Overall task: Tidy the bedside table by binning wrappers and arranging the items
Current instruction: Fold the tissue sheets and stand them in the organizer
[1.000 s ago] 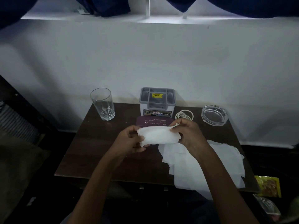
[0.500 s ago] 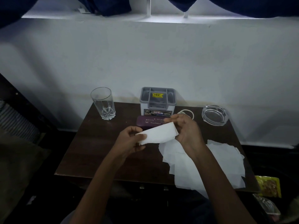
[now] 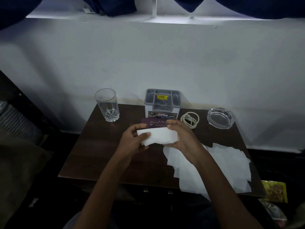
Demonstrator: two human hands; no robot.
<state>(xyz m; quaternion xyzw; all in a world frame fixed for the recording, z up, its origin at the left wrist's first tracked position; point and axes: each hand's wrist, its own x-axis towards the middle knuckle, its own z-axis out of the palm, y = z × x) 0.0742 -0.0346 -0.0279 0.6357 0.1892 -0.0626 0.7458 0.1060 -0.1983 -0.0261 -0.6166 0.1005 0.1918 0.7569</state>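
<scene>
**Folded tissue held over a dark bedside table**

Head view: a small dark brown wooden table (image 3: 92,156) stands against a pale, plain wall (image 3: 148,63). Above the wall runs a bright white ledge (image 3: 165,19), with dark blue curtains (image 3: 118,5) hanging down to it. The room is dim — light falls mainly from the ledge.

Both hands meet above the middle of the table. The left hand (image 3: 132,140) grips the left end of a folded white tissue (image 3: 159,136), thumb on top and fingers beneath. The right hand (image 3: 181,138) closes over the tissue's right end, fingers curled along its far edge. The tissue is lifted clear of the tabletop.

Just behind the hands lies a maroon case (image 3: 153,123) with pale lettering, partly hidden by them. Behind it, against the wall, stands a grey and white organiser box (image 3: 162,103) with open compartments and a yellow price sticker. To its left stands 1 clear drinking glass (image 3: 107,104), upright. To the box's right lies a coiled white cable (image 3: 189,119), and further right a clear glass ashtray (image 3: 220,118).

Loose white tissue sheets (image 3: 231,166) spread over the table's near right corner — overlapping, some overhanging the front edge. Off the table at the lower right sit a yellow wrapper (image 3: 275,190) and a clear plastic wrapper (image 3: 272,210), on a dark surface that cannot be made out.
</scene>
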